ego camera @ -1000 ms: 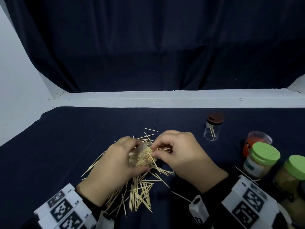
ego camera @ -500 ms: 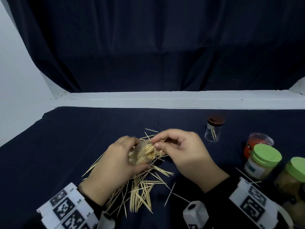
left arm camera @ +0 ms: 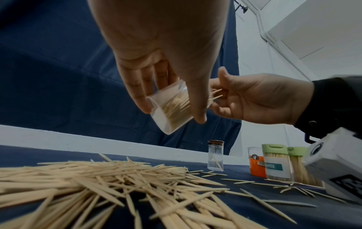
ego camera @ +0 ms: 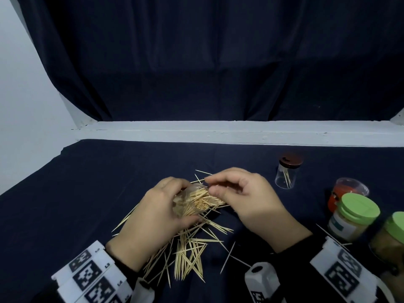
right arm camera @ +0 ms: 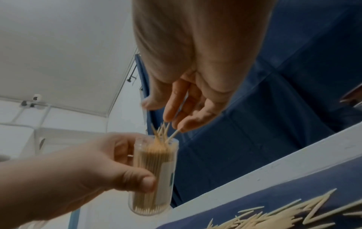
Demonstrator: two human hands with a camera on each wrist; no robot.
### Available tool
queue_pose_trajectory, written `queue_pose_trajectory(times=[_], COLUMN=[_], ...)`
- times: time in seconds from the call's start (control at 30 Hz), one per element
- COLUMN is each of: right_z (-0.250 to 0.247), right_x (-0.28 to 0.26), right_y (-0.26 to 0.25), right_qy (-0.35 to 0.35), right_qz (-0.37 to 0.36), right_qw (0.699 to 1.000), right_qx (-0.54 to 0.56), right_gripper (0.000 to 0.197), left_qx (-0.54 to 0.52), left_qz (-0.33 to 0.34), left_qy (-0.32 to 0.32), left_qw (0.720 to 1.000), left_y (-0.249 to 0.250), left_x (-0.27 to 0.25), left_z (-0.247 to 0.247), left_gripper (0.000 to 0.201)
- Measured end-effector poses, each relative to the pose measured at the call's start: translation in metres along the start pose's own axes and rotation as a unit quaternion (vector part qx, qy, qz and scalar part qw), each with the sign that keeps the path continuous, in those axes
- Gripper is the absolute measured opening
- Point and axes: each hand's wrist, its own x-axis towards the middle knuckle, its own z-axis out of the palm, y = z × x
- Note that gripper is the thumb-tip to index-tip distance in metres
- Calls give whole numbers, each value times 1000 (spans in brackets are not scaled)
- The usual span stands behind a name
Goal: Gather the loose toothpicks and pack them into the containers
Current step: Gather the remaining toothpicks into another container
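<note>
While the left hand (ego camera: 157, 213) wraps its grip round a clear jar (right arm camera: 154, 175) held tilted above the tabletop (ego camera: 65, 193), the right hand (ego camera: 244, 197) pinches a toothpick (right arm camera: 173, 135) at the jar's mouth. Jar looks nearly full; a few tips stick out. Loose toothpicks (ego camera: 188, 254) lie heaped under the hands. Judged: sticks are light, stiff, sharp-ended, apt to roll; take them mid-shaft, several aligned. The smooth jar is best held round its middle.
</note>
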Motion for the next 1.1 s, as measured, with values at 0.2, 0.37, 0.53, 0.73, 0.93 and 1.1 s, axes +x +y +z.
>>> queue_pose_trajectory(times=[0.2, 0.37, 0.53, 0.73, 0.93, 1.1], right_z=[-1, 5, 2, 5, 9, 8], right_x=[-7, -5, -4, -5, -7, -7], right_y=[0, -3, -4, -3, -6, -7], right_qy=[-27, -41, -8, -19, -79, -59], right_qz=[10, -27, -6, 8, -7, -25], right_qw=[999, 997, 996, 993, 988, 990], right_qx=[-14, -63, -91, -117, -129, -124], right_gripper=[23, 14, 18, 18, 12, 12], left_qx=[3, 6, 8, 11, 8, 4], left_qz=[9, 32, 34, 69, 67, 64], left_qy=[7, -2, 7, -18, -24, -17], left_qw=[1000, 999, 999, 997, 997, 998], left_y=[-2, 3, 2, 4, 3, 2], left_x=[0, 0, -1, -1, 0, 0], left_z=[2, 3, 2, 3, 3, 2], left_gripper=[54, 55, 54, 49, 48, 49])
